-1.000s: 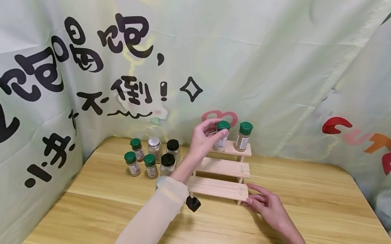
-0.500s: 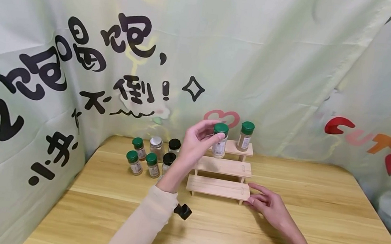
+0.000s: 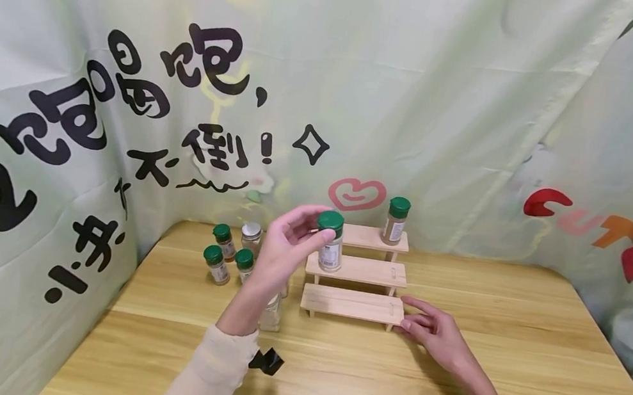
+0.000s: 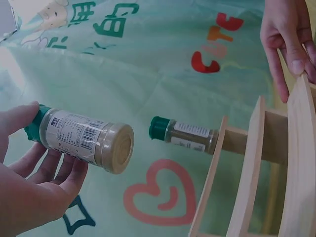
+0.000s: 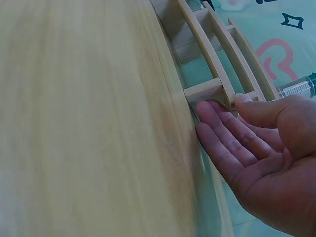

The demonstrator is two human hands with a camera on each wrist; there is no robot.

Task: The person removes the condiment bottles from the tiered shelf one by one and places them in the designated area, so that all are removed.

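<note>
My left hand (image 3: 282, 248) pinches a spice jar (image 3: 330, 252) with a green cap, thumb and fingers around its upper part. In the left wrist view this jar (image 4: 84, 138) holds tan powder, has a white barcode label, and is held apart from the rack. A three-step wooden display rack (image 3: 351, 304) stands on the table. A second green-capped jar (image 3: 396, 221) stands at the right end of its top step. At the bottom step's right end is my right hand (image 3: 440, 339), its thumb (image 5: 249, 107) and fingers holding that end.
Left of the rack stand several jars, among them a green-capped jar (image 3: 216, 265) and a silver-capped jar (image 3: 251, 237). A clear jar (image 3: 271, 315) is partly behind the left forearm. A printed curtain (image 3: 447, 108) hangs behind the wooden table (image 3: 509, 346).
My left hand has lifted the jar off the top step and carried it left and toward me, now overlapping the middle step in the head view. The right hand stays at the rack's end.
</note>
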